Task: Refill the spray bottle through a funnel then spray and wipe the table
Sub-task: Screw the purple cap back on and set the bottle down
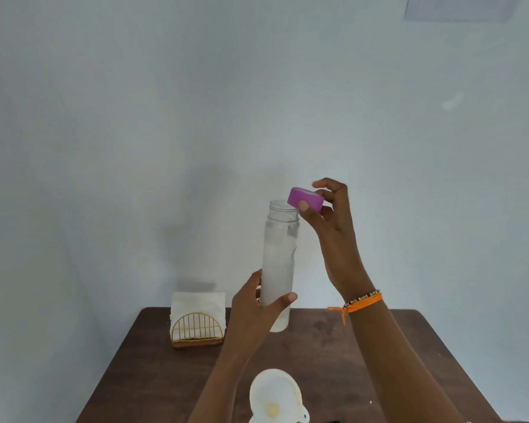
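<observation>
Clear bottle (278, 264) held upright in the air above the desk's (364, 355) far edge, long axis vertical, mouth open, milky liquid inside. Left hand (254, 306) wrapped around its lower part, thumb across the front. Purple cap (306, 200) off the neck — tilted, just beside and slightly above the rim on the right, pinched between thumb and fingers of the right hand (330, 215). White funnel (275, 395) at the near edge of the desk, directly below the bottle and closer to the left arm; likely next pour needs the mouth tipped down toward it. Funnel's lower part cut off by the frame, so spray bottle under it not visible — can't confirm. Napkin holder (197, 326) at far left corner, well apart.
</observation>
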{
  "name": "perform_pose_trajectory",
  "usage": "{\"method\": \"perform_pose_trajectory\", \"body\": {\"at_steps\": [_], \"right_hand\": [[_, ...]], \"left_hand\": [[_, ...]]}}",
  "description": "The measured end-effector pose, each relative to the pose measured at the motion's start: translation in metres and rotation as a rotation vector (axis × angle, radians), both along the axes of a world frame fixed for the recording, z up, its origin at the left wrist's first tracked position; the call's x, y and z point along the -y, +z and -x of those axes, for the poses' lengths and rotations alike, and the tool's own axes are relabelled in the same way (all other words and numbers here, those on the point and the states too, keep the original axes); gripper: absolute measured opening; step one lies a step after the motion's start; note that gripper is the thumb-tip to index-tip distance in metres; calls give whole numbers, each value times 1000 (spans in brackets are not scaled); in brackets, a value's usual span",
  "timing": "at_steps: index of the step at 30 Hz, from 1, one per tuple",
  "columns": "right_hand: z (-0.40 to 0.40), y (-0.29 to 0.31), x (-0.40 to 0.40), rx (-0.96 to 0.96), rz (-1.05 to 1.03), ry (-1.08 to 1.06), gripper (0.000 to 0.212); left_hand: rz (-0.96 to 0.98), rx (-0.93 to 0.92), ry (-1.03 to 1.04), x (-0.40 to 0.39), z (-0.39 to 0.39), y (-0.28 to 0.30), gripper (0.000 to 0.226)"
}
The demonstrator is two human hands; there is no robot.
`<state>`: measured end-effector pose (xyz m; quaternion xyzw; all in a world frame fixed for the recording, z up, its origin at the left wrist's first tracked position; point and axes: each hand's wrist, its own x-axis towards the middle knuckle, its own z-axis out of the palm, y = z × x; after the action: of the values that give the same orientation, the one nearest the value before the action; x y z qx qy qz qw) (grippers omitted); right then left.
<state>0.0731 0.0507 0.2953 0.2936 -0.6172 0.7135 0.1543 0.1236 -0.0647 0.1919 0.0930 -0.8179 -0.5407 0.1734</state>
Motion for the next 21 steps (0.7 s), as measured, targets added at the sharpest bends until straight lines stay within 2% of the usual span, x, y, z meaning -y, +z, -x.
{"method": "perform_pose_trajectory", "body": {"at_steps": [5,11,14,18,21], "right_hand": [[0,10,-2,-65,-187,36,27],[3,23,-9,-71,-152,188,26],[4,33,-8,-57,-198,237,30],[4,47,-9,-75,-302,252,37],[3,51,-7,-63,-344,164,31]], "left_hand": [[44,-21,-7,-1,-5,12,66],[8,-74,-55,2,-10,22,65],[-41,-86,-93,4,-13,27,68],[-106,-101,-144,4,-16,29,64],[-129,-109,-138,4,-15,29,66]]}}
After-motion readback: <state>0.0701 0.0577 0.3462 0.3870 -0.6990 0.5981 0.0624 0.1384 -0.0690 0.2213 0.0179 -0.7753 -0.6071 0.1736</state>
